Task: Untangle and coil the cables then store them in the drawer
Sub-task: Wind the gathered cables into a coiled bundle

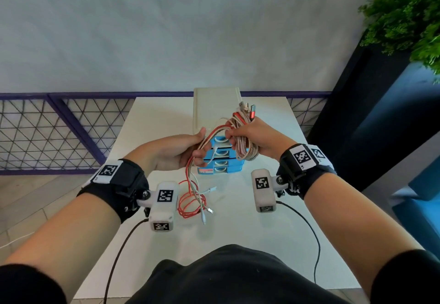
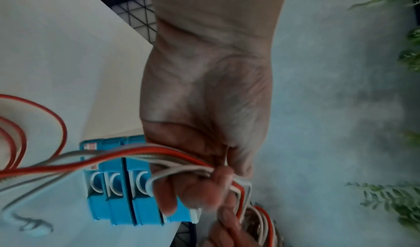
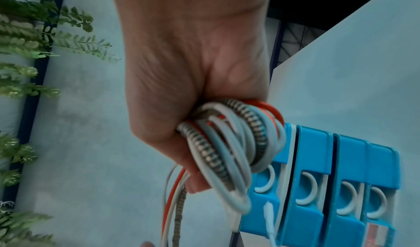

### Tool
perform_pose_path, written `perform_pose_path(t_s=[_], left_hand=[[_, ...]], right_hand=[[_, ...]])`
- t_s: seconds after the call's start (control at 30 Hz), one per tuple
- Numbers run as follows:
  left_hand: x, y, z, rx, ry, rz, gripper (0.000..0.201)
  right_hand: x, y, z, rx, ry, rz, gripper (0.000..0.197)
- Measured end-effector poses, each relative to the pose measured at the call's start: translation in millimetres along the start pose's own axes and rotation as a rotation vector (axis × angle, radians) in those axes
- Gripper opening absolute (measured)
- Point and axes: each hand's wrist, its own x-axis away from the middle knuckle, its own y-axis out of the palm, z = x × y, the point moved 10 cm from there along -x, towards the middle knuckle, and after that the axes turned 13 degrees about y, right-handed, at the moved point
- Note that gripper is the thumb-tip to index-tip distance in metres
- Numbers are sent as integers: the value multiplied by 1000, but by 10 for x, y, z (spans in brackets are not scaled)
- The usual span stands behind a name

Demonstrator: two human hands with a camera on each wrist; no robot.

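My right hand (image 1: pixel 240 137) grips a bundle of coiled cables (image 1: pixel 245 144), red, white and braided, above the table; the same coil (image 3: pixel 229 143) fills its fist in the right wrist view. USB plugs (image 1: pixel 247 108) stick up above the fist. My left hand (image 1: pixel 197 146) pinches the red and white strands (image 2: pixel 159 155) running out of the bundle. Their loose ends (image 1: pixel 192 201) hang down and lie in loops on the white table (image 1: pixel 250 232). Behind the hands stands a blue drawer unit (image 1: pixel 221 163) with its drawers closed.
A cream box (image 1: pixel 214 106) sits on top of the drawer unit at the table's far edge. A purple mesh railing (image 1: pixel 59 132) runs behind the table. A dark planter with green leaves (image 1: pixel 409 17) stands to the right. Black camera leads (image 1: pixel 119 256) hang from both wrists.
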Motion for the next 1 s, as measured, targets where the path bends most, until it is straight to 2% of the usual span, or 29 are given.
perform_pose_path(t_s=[0.07,0.17,0.27,0.37,0.6,0.73,0.83,1.0], left_hand=[[5,2,7,6,44,-17,38],[8,58,38,-132,79,-47,34],[-17,47,174,-208,175,35,39],[-5,31,277,-235,262,111,38],[0,76,203,-361,156,51,33],[-45,174,332,-571,261,111,30],[-72,259,427,-776,361,176,25],[-62,441,591,-1005,455,211,26]], right_hand=[[-17,-52,32,-24,-1,33,9],[-34,-100,53,-54,-10,92,14],[-64,-180,54,-97,-15,151,16],[-75,-338,74,-126,0,239,9],[-110,-400,164,-176,34,253,13],[-105,-251,134,-223,24,220,12],[-158,-107,139,-406,25,102,16],[-48,93,67,-624,39,-75,42]])
